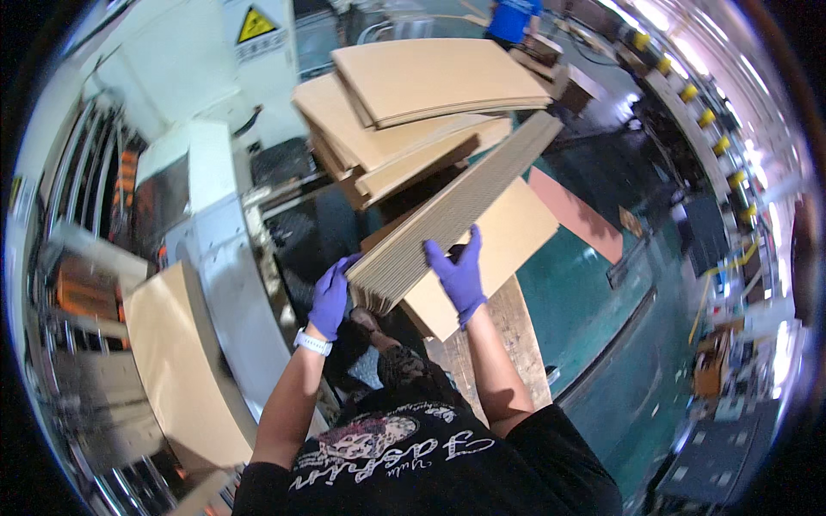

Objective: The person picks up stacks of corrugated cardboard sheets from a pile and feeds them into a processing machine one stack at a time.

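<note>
A thick bundle of corrugated cardboard sheets (465, 199) is tilted up on its long side, with its layered edges facing up. It slants from near my body to the far right. My left hand (330, 297), in a purple glove, grips the bundle's near left corner. On the bundle's right side my right hand (460, 277), also gloved in purple, presses with thumb and fingers around the near part; some fingertips are hidden. Beneath and to the right of the bundle lies a flat tan cardboard stack (520, 230).
More cardboard piles (439, 77) stand at the far side. A white machine (215, 215) with rollers runs along the left, a tan sheet (176, 353) on it. A wooden board (516, 340) lies below the stack. A reddish panel (576, 213) rests on the green floor. A person in blue (514, 19) stands far back.
</note>
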Demonstrator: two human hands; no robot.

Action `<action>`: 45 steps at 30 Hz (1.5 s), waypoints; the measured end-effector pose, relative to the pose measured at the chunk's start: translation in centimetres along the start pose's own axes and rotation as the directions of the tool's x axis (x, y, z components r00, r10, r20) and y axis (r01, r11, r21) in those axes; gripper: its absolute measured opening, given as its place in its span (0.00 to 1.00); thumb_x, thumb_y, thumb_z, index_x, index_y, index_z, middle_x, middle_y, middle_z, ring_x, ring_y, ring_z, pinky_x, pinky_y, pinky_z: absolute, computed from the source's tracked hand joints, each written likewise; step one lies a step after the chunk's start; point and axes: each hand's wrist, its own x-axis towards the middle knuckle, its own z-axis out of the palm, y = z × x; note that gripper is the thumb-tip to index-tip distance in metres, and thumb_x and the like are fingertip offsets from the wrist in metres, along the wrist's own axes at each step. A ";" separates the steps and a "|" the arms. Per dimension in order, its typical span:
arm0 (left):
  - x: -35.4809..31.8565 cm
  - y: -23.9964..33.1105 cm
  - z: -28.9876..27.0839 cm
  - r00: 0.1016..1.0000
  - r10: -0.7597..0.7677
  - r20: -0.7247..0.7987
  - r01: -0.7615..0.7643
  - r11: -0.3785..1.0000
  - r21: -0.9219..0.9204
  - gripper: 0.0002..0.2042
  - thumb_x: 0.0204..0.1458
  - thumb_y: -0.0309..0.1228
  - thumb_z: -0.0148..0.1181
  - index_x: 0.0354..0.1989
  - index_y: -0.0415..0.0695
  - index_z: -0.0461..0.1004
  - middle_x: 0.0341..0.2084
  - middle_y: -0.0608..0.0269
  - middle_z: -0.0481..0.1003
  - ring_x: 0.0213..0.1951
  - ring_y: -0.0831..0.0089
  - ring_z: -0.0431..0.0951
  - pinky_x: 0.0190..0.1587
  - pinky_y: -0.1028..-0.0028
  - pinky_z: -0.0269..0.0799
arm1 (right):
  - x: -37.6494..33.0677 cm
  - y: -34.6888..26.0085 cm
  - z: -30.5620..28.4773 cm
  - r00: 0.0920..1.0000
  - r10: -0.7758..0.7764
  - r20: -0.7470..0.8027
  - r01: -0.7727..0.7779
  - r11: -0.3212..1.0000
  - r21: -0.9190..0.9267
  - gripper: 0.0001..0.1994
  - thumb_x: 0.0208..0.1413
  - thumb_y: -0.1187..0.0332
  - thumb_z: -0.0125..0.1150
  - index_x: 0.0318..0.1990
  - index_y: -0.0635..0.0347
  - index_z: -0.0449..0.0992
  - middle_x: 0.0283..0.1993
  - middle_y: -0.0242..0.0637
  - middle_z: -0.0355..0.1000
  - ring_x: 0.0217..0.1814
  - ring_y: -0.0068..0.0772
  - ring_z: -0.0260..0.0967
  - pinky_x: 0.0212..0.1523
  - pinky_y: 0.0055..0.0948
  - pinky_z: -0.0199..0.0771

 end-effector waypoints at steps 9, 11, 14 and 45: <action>-3.4 -1.2 2.5 0.913 0.408 0.013 -0.388 0.859 0.335 0.65 0.23 0.38 0.77 0.66 0.39 0.31 0.66 0.50 0.38 0.66 0.56 0.42 0.67 0.63 0.36 | -0.3 -0.5 -0.2 0.986 0.000 0.165 0.001 1.000 -0.006 0.37 0.53 0.74 0.61 0.61 0.67 0.38 0.38 0.44 0.72 0.39 0.30 0.71 0.39 0.26 0.73; -2.7 -1.0 4.2 0.891 0.453 -0.011 -0.401 0.800 0.447 0.65 0.22 0.44 0.77 0.66 0.37 0.33 0.65 0.44 0.41 0.66 0.49 0.42 0.66 0.58 0.38 | 0.1 -0.5 -1.3 0.970 -0.058 0.234 0.060 0.998 -0.002 0.36 0.53 0.74 0.61 0.60 0.67 0.40 0.38 0.43 0.71 0.40 0.29 0.70 0.40 0.26 0.73; -1.4 -1.7 5.1 0.843 0.535 -0.057 -0.432 0.736 0.522 0.64 0.20 0.42 0.78 0.66 0.37 0.36 0.64 0.45 0.44 0.65 0.50 0.45 0.66 0.58 0.42 | 1.3 -0.1 -3.3 0.930 0.001 0.368 0.087 0.971 -0.224 0.40 0.50 0.68 0.66 0.61 0.70 0.42 0.41 0.44 0.70 0.42 0.28 0.69 0.40 0.24 0.72; -22.8 1.8 -7.5 0.873 0.435 -0.222 -0.244 0.782 0.573 0.46 0.30 0.44 0.75 0.58 0.41 0.55 0.50 0.46 0.64 0.53 0.55 0.66 0.55 0.61 0.64 | 8.4 -9.2 1.6 0.046 0.091 0.995 0.991 -0.126 -0.034 0.45 0.22 0.50 0.72 0.53 0.60 0.60 0.47 0.45 0.63 0.53 0.52 0.58 0.61 0.52 0.49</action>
